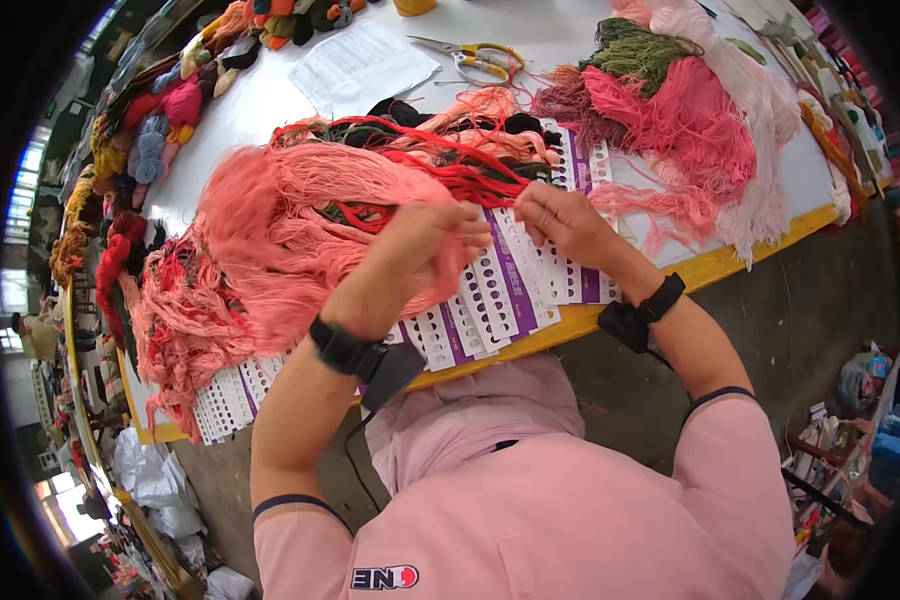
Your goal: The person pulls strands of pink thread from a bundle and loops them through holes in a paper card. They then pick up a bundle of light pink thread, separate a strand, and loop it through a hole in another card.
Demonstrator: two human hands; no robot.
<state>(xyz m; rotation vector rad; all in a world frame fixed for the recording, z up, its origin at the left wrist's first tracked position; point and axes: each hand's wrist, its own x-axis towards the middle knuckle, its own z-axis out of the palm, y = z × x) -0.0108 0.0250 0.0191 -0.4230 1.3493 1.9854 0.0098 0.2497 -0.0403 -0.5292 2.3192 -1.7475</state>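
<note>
Pink sleeves [530, 500] filled the lower frame, black bands [342, 347] on both wrists. Left hand [425, 250] curled shut, pinching salmon yarn [300, 215] at centre, fluffy and stringy. Right hand [560, 222] just beside, fingers pressed onto punched cards [500, 285], white and purple, fanned along the yellow table edge [730, 262]. Scissors [475, 57] and paper [360, 65] lay at top.

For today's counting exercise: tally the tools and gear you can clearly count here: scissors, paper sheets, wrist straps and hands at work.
Scissors: 1
Paper sheets: 1
Black wrist straps: 2 (left, right)
Hands: 2 (left hand, right hand)
Total: 6
</note>
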